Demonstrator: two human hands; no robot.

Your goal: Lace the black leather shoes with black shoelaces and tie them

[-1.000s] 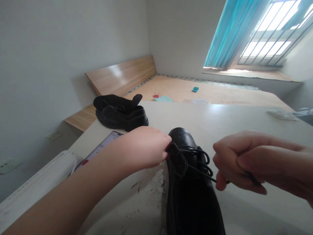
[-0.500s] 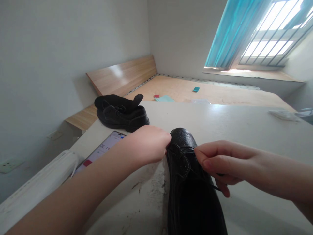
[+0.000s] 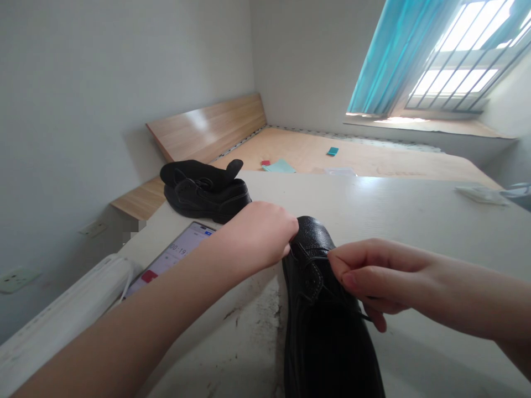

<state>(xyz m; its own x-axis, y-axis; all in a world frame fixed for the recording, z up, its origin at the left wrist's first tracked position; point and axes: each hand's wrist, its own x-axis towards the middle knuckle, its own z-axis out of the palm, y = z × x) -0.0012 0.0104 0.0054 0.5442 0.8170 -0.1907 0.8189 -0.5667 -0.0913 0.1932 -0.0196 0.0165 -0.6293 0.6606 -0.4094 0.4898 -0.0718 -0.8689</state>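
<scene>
A black leather lace-up shoe (image 3: pixel 313 232) rests on the white table, toe pointing away from me and its dark opening toward me. My right hand (image 3: pixel 373 276) is closed at the right side of the lacing, pinching the black shoelace (image 3: pixel 318 258) between thumb and forefinger. A loose lace end shows below its curled fingers. At the shoe's left front, my left hand (image 3: pixel 269 235) is closed in a fist turned palm down, at the left run of the lace; its fingertips are mostly hidden.
Another black shoe (image 3: pixel 203 196) stands at the table's back left with a black insole-like piece on top. A phone (image 3: pixel 174 254) showing a timer lies partly under my left forearm. A white bundle (image 3: pixel 70 309) is at the left edge; a clear packet (image 3: pixel 481 194) lies far right.
My left hand has shifted slightly right and up, nearer the shoe's toe. My right hand has barely moved, keeping its pinch on the lace.
</scene>
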